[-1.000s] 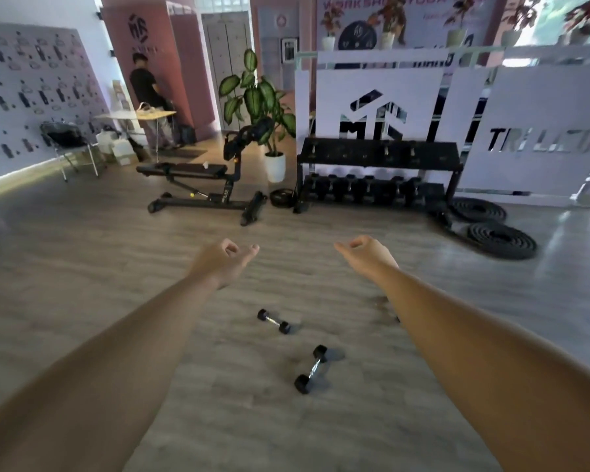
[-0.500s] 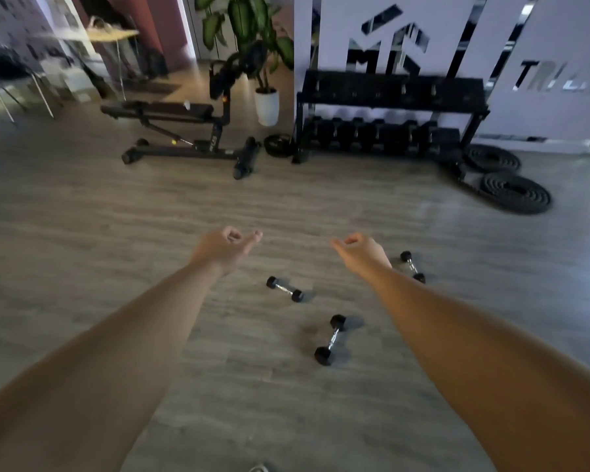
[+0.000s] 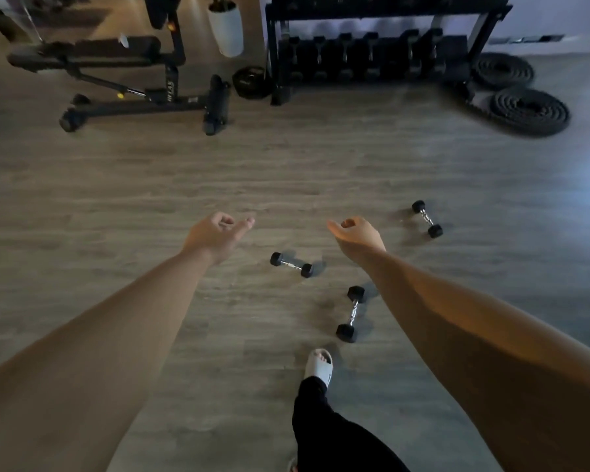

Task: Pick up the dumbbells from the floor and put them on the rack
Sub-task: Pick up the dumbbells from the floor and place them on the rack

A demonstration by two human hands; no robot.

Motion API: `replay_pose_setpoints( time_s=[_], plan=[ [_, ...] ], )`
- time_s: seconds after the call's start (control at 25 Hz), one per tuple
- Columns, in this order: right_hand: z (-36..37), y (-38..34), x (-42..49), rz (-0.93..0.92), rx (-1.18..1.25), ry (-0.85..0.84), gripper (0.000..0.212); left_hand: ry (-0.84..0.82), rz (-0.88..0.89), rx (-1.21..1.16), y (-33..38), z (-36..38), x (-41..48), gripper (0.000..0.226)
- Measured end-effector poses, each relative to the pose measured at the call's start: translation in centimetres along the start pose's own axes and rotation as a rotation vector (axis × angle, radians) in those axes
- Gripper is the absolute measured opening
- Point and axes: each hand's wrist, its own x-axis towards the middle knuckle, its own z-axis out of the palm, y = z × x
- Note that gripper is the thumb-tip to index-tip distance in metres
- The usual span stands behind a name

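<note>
Both hands out front, loosely curled, holding nothing; left hand (image 3: 215, 238), right hand (image 3: 356, 233); three dumbbells on the floor (image 3: 286, 172): one (image 3: 291, 265) between the hands, one (image 3: 351, 314) below the right wrist, one (image 3: 427, 218) beyond it; small, rigid, probably light; grip the knurled bar; rack (image 3: 382, 46) well ahead.

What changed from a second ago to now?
The view tilted down and closed in: the rack slid to the top edge, a third dumbbell appeared from behind the right arm, and a foot in a white slide stepped in. Nothing was grasped. Left hand and right hand remain empty and loosely curled; the middle dumbbell and near dumbbell lie where they were.
</note>
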Motion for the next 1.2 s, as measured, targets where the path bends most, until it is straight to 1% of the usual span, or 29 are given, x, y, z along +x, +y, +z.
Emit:
replay_pose_setpoints(
  time_s=[0.04, 0.16, 0.28, 0.4, 0.48, 0.6, 0.64, 0.72, 0.8, 1.0, 1.08, 1.2],
  plan=[
    [0.7, -0.2, 2.2, 0.022, 0.0, -0.003, 0.059, -0.014, -0.011, 0.004, 0.1, 0.2, 2.1, 0.072],
    [2.9, -2.0, 8.9, 0.068, -0.016, -0.051, 0.054, -0.048, -0.04, 0.019, 0.6, -0.1, 8.4, 0.073],
    [5.0, -4.7, 13.9, 0.108, -0.005, -0.055, 0.056, -0.05, -0.059, 0.026, 0.9, -1.7, 14.4, 0.067],
    [6.9, -6.9, 17.2, 0.142, -0.001, -0.08, 0.043, -0.083, -0.074, 0.032, 1.0, -2.2, 20.0, 0.068],
    [8.3, -7.6, 20.5, 0.187, -0.006, -0.078, 0.04, -0.125, -0.069, 0.034, 1.3, -1.4, 24.5, 0.068],
    [10.4, -7.5, 25.2, 0.29, 0.018, -0.038, 0.053, -0.213, -0.053, 0.024, 1.3, 1.6, 31.4, 0.059],
    [11.1, -7.2, 26.6, 0.336, 0.037, -0.018, 0.054, -0.251, -0.057, 0.021, 1.2, 2.8, 33.6, 0.056],
    [13.0, -6.1, 29.5, 0.444, 0.082, 0.023, 0.056, -0.347, -0.066, 0.037, 0.4, 5.3, 38.2, 0.051],
    [15.7, -4.5, 32.1, 0.549, 0.105, 0.021, 0.058, -0.398, -0.105, 0.055, -1.5, 7.5, 42.3, 0.05],
    [23.7, 2.3, 39.6, 0.667, 0.137, -0.022, 0.055, -0.495, -0.217, 0.126, -8.7, 16.5, 51.8, 0.052],
    [27.2, 6.6, 43.2, 0.693, 0.139, -0.046, 0.054, -0.488, -0.25, 0.14, -12.3, 21.0, 55.2, 0.052],
    [31.8, 13.8, 48.2, 0.721, 0.125, -0.018, 0.052, -0.462, -0.316, 0.126, -17.8, 28.6, 59.4, 0.05]
  ],
)
